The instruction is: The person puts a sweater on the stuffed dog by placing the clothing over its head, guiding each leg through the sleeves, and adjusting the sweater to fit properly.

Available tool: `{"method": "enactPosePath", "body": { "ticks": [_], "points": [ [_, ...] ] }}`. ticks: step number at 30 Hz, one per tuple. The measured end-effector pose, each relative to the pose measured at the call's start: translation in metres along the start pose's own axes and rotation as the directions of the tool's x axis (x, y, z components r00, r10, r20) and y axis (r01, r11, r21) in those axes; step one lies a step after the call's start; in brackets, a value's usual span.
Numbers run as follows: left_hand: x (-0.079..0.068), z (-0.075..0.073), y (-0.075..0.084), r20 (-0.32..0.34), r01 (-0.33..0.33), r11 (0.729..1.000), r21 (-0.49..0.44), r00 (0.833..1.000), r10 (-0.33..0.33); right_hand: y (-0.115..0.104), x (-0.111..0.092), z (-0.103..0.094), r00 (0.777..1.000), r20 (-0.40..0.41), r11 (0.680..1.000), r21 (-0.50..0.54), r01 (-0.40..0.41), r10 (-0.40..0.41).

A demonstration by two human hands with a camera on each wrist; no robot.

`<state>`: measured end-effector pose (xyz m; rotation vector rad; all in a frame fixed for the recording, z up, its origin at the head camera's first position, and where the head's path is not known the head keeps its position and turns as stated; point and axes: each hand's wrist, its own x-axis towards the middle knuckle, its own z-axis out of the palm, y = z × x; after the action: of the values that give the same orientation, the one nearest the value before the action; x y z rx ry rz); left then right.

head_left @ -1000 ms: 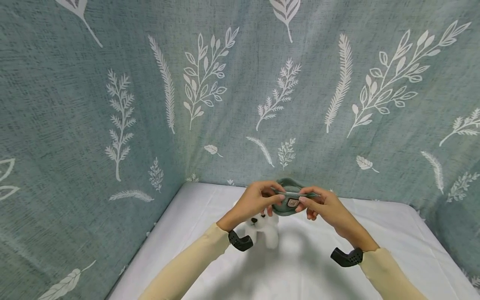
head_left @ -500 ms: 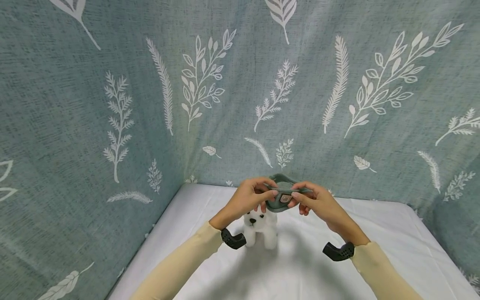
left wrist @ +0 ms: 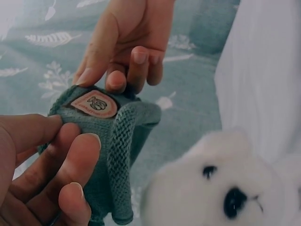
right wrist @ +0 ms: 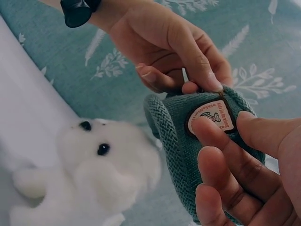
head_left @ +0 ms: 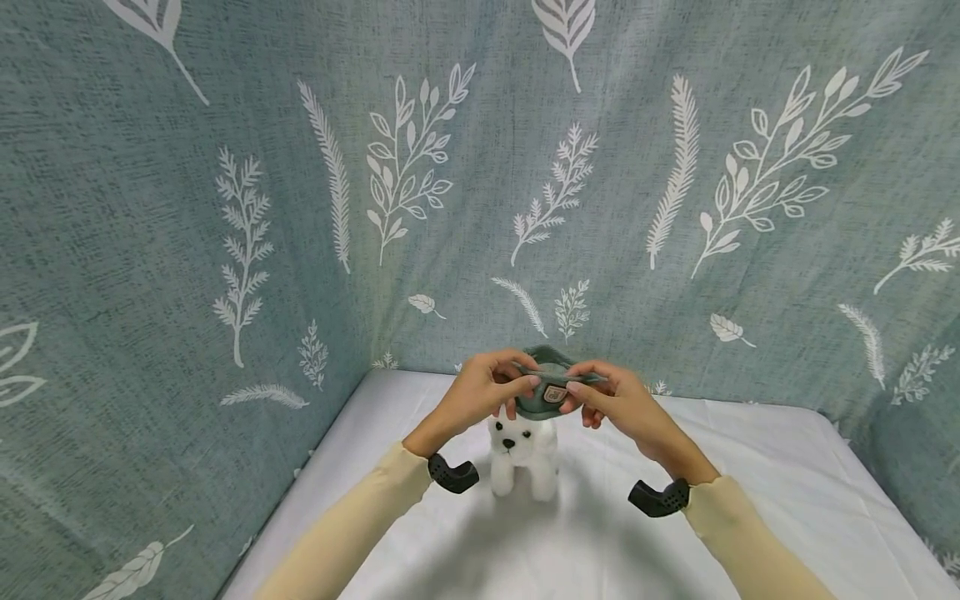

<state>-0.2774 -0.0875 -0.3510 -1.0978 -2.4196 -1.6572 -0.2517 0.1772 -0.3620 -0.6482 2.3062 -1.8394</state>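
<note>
A small green knitted hat (head_left: 536, 406) with a rolled edge and a pale patch is held up between both hands. My left hand (head_left: 486, 390) pinches one side of it between thumb and fingers; my right hand (head_left: 621, 403) pinches the other side. Just behind and below stands a white plush dog (head_left: 523, 458), facing me, the top of its head covered by the hat and hands in the head view. From the right wrist, the rolled edge of the hat (right wrist: 181, 155) is turned towards the dog's head (right wrist: 122, 155), with the dog beside it.
The dog stands on a white-covered table (head_left: 600, 550), towards its back left. A green curtain (head_left: 480, 208) with white leaf prints hangs behind and along the left side. Black wrist cameras (head_left: 454, 475) sit on both wrists.
Both hands have moved left in the head view with the hat, from the dog's right side to over its head. More of the dog's face shows now. The dog stays put.
</note>
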Motion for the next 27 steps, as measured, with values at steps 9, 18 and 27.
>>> {"method": "enactPosePath", "body": {
  "ticks": [9,18,27],
  "points": [
    [-0.010,-0.013,-0.013,0.000,0.024,1.000,-0.015,1.000,-0.024,0.004,0.006,0.016,0.999,0.049,1.000,-0.001,-0.001,0.001],
    [-0.020,-0.020,-0.025,-0.011,0.070,0.997,-0.038,0.997,-0.071,0.008,0.012,0.032,0.996,0.089,1.000,-0.011,-0.026,0.027],
    [-0.028,-0.026,-0.035,-0.033,0.113,0.993,-0.023,0.993,-0.114,0.012,0.016,0.042,0.993,0.100,0.998,-0.010,-0.063,0.064]
  ]
}}
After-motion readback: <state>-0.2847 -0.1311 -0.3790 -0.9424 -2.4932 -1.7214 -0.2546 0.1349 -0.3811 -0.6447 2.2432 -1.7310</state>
